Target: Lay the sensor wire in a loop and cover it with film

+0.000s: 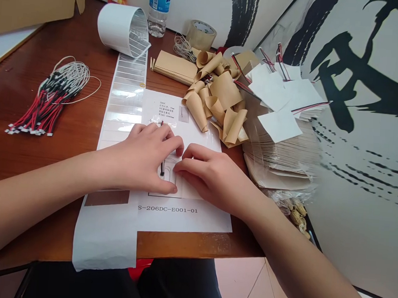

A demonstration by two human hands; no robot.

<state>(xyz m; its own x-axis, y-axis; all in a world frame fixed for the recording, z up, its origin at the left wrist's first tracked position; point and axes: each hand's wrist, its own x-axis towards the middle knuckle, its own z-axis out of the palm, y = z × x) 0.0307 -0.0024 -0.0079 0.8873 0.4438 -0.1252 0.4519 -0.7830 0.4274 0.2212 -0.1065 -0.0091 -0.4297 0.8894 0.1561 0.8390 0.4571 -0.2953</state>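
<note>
Both hands rest on a white printed sheet (194, 212) marked S-206DC-E001-01 on the brown table (67, 126). My left hand (144, 156) lies palm down with fingers curled, pressing on a thin black wire (162, 168) that runs under it. My right hand (214, 175) meets it from the right, fingertips pinched at the same spot on the sheet. What the fingertips grip is too small to make out. A strip of clear tape labels (124, 98) unrolls from a white roll (122, 28) just left of the sheet.
A bundle of red, black and white wires (51, 98) lies at the left. Curled brown paper backings (219, 102) pile behind the sheet. A stack of white pads with wires (282, 123) sits at the right. A water bottle (159, 7) and tape roll (200, 33) stand at the back.
</note>
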